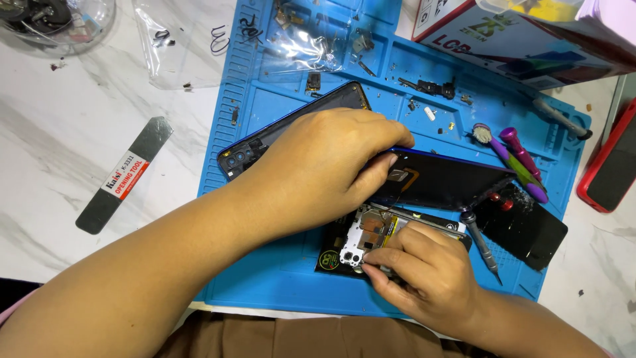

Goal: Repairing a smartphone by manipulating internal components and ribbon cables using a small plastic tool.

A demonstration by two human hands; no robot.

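back cover [444, 179] is gripped by left hand [324, 166], long axis left-right | open phone [371, 232] is pinched by right hand [424, 272], just nearer

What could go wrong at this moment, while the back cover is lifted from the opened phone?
1. The left hand holds the dark back cover tilted over the opened phone; a thin cable seems to run between them, so lifting further might strain it.
2. The right hand presses at the phone's lower edge; a slip could perhaps hit the exposed board.
3. Small loose parts lie on the blue mat; a sweeping arm might scatter them.
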